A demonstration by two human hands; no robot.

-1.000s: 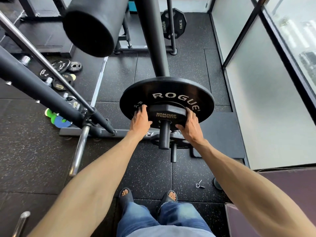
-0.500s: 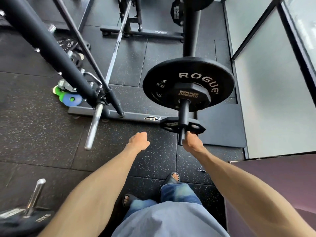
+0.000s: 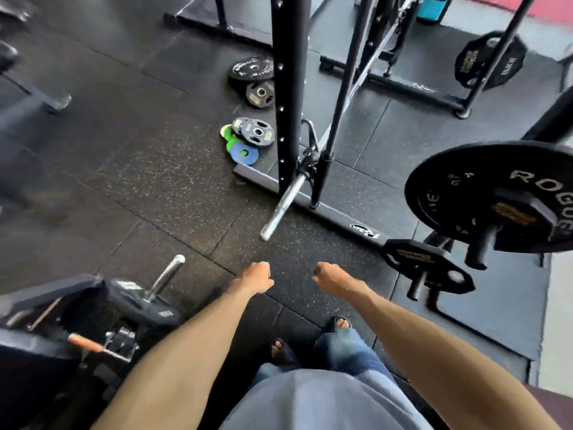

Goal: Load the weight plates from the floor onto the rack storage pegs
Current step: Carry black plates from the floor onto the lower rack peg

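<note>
The rack upright (image 3: 290, 88) is the largest thing before us. It rises at far centre from a base rail (image 3: 313, 209) that runs near and right. At near left stands a blurred machine (image 3: 77, 305) with a chrome post, and we leave it be. On the right, the big ROGUE plate (image 3: 449, 187) already hangs on the upper storage peg (image 3: 477, 251). A hex plate (image 3: 428, 263) sits on the lower peg (image 3: 415, 287) just beneath. Both pegs point near and a little left, so we judge any further plate must slide on from our side.

The plates yet to load lie flat on the floor (image 3: 139, 197), faces up, strung close along the left side of the upright. Farthest is a black plate (image 3: 251, 68), with a smaller plate (image 3: 260, 93) just nearer. After a gap comes a grey plate (image 3: 254, 133) resting over green discs (image 3: 228, 136), and a blue disc (image 3: 245, 153) lies nearest of all. The plates are round and have no long axis; the string itself runs near to far. It lies well beyond our hands, almost straight past the left one, so we take the left as the nearer.

Bare floor lies between. The barbell sleeve (image 3: 283, 206) juts toward us from the foot of the upright, just right of that line. We would likely have to keep left of it going in and step round it coming back to the pegs.

Our left hand (image 3: 255, 279) and right hand (image 3: 330, 279) hang side by side, apart. Their fingers are loosely curled, holding nothing.
</note>
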